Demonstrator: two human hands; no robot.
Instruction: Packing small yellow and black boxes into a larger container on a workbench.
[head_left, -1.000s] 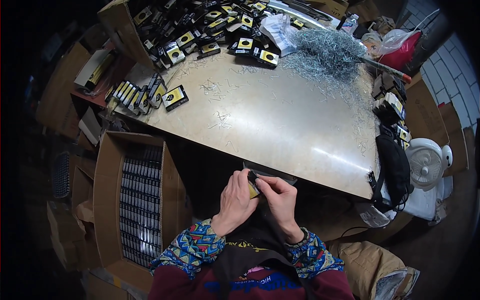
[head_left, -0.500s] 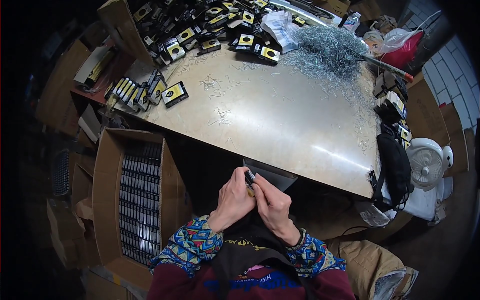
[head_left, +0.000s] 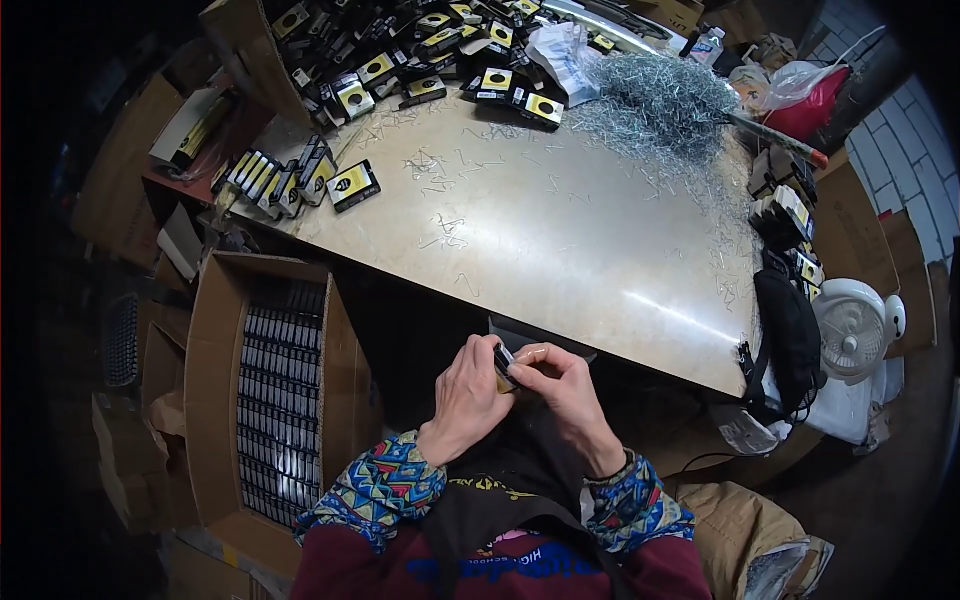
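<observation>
Just beyond the table's front edge, in front of my body, my left hand grips a small black-and-yellow cardboard box, fingers wrapped round its left side. My right hand pinches at the box's upper right end with thumb and forefinger. Most of the box is covered by my fingers, so I cannot tell whether its flap is up or tucked. A similar single box lies on the table at the left, beside a row of upright boxes.
Left of me stands an open carton packed with rows of small boxes. Across the table are a heap of boxes, a tangle of bent metal wire pieces and scattered wires. A white fan stands at right.
My right hand has turned and shifted slightly right, its fingers now spread further from my left hand at the box's end. The left hand keeps its hold.
</observation>
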